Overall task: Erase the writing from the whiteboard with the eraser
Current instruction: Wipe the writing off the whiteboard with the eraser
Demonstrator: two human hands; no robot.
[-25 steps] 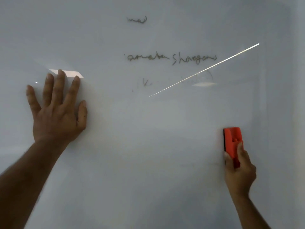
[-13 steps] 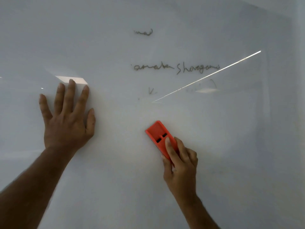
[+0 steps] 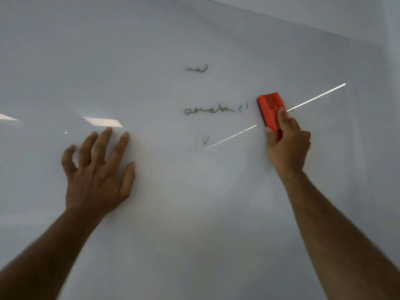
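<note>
A white whiteboard (image 3: 194,213) fills the view. My right hand (image 3: 286,146) grips a red eraser (image 3: 271,110) and presses it on the board over the right end of the middle line of writing. To the eraser's left remains a dark scribbled word (image 3: 208,110) with a short stroke after it. A small scribble (image 3: 197,68) sits higher up, and a faint mark (image 3: 204,140) lies below the middle line. My left hand (image 3: 99,172) rests flat on the board at the lower left, fingers spread.
The board's upper edge (image 3: 303,24) slants across the top right, with a pale wall beyond. Bright reflections of ceiling lights (image 3: 104,122) and a thin diagonal glare line (image 3: 316,95) lie on the glossy surface.
My right hand has carried the eraser from the lower middle up and right onto the middle line, and the second word there is gone. My left hand stays on the board; the view has tilted upward.
</note>
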